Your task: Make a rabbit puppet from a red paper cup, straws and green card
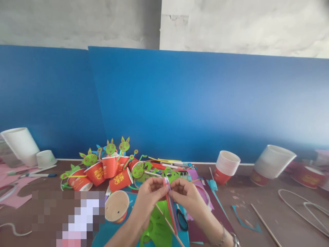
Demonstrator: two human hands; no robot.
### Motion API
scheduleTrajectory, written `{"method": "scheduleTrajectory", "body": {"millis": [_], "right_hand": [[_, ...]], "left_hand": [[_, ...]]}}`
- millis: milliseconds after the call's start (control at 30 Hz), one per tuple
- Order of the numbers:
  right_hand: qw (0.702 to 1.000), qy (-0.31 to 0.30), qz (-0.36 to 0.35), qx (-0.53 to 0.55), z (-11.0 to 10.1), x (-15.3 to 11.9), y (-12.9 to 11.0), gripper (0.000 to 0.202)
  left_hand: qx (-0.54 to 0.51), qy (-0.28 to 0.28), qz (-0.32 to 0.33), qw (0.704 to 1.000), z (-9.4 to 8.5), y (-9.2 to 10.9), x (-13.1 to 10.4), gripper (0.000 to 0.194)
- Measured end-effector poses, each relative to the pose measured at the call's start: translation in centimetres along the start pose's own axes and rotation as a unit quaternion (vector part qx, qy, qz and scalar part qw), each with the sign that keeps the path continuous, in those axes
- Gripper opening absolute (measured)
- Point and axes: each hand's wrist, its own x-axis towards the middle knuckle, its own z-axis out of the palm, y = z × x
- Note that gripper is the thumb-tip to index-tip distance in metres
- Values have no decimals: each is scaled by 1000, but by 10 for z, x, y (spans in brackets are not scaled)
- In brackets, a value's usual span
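My left hand (151,193) and my right hand (185,193) meet in front of me, fingers pinched together. Between them is a narrow bundle of red and purplish drinking straws (171,209), its lower end pointing toward me. Below the hands lies cut green paper (158,223) on a blue sheet. A thin wooden stick (167,221) slants across it. Dark-handled scissors (182,219) lie partly under my right hand. Left of my left wrist stands a paper cup (117,206) with small dark holes in its base.
Several red cups (120,181) with green rabbit-faced cutouts (111,148) crowd the back left. A stack of paper cups (227,166) stands at the back right, near more white cups (273,161). A blue partition (192,106) closes off the table's far edge. Another stick (266,224) lies right.
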Motion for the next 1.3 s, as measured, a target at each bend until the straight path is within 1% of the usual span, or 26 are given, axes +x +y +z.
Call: {"method": "scheduleTrajectory", "body": {"millis": [100,233,333,400,467,533,567,600,667,700,733,767,800,833,867,900,933,1000,1033,1100,1133,1200,1300], "right_hand": [[999,30,-26,-22,1,-2,2,16],[997,28,-39,-54,2,-2,5,13],[992,24,-53,-110,1,-2,4,10],[982,29,-77,-170,-2,-3,0,8],[965,29,-110,-236,-7,-5,-5,8],[945,16,-141,-295,-13,-7,-12,11],[934,4,-153,-324,-15,-8,-14,13],[921,-8,-165,-354,-17,-9,-17,15],[888,-31,-184,-419,-20,-10,-22,20],[870,-43,-193,-452,-21,-10,-23,22],[851,-56,-199,-482,-21,-11,-25,23],[837,-67,-202,-504,-20,-13,-25,23],[828,-74,-202,-518,-19,-14,-26,21],[828,-75,-198,-519,-19,-15,-25,17],[835,-73,-192,-510,-19,-17,-24,13],[848,-69,-184,-492,-19,-18,-23,10],[866,-65,-172,-466,-20,-19,-22,14],[904,-70,-129,-401,-23,-18,-18,29],[921,-80,-101,-367,-24,-17,-17,33],[946,-104,-42,-304,-27,-14,-15,31],[954,-114,-20,-277,-28,-11,-14,28],[967,-119,0,-227,-27,-7,-12,24],[985,-98,3,-144,-24,-1,-11,23]], "left_hand": [[47,12,26,998,1,-5,0,35],[140,30,82,986,1,-7,-1,19],[232,31,132,963,0,-5,-2,7],[280,36,168,945,-1,-3,-2,12],[328,29,189,925,-4,-2,-2,16],[383,1,212,899,-8,1,-3,17],[412,-20,230,882,-11,2,-3,20],[443,-42,254,859,-13,5,-3,23],[509,-91,290,805,-18,10,-5,30],[539,-111,297,781,-19,13,-7,33],[561,-131,295,762,-21,16,-8,36],[576,-148,288,750,-21,18,-9,38],[585,-164,279,744,-22,21,-11,40],[587,-181,270,741,-21,23,-12,40],[585,-196,264,741,-21,25,-13,40],[579,-209,262,743,-20,27,-14,39],[571,-217,263,747,-19,28,-15,36],[548,-211,264,766,-18,31,-17,29],[536,-202,261,777,-17,31,-18,25],[522,-189,247,794,-16,33,-19,19],[522,-187,238,798,-15,33,-20,17],[535,-188,228,791,-14,33,-20,16],[580,-182,233,759,-14,33,-20,20]]}}
